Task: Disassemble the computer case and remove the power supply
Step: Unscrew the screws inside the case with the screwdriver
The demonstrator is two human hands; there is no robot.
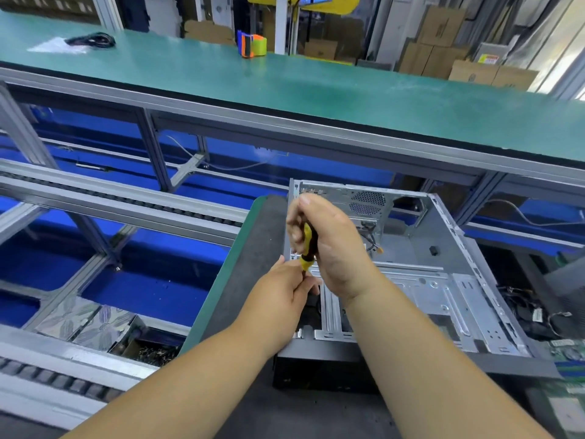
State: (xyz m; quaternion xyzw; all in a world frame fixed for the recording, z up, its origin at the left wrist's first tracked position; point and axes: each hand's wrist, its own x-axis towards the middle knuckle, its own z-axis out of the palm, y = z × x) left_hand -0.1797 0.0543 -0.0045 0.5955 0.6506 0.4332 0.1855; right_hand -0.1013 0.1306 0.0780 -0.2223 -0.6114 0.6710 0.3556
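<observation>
An open silver computer case lies on its side on a dark mat, its inside bare metal with a few loose wires. My right hand grips a yellow-and-black screwdriver held upright over the case's left rear edge. My left hand pinches the screwdriver's shaft just below the handle. The tip and the screw are hidden behind my hands. No power supply is plainly visible inside the case.
A green workbench runs across the back with an orange-green tape dispenser and black cable. Blue conveyor bays lie left. Cables and circuit boards sit right of the case.
</observation>
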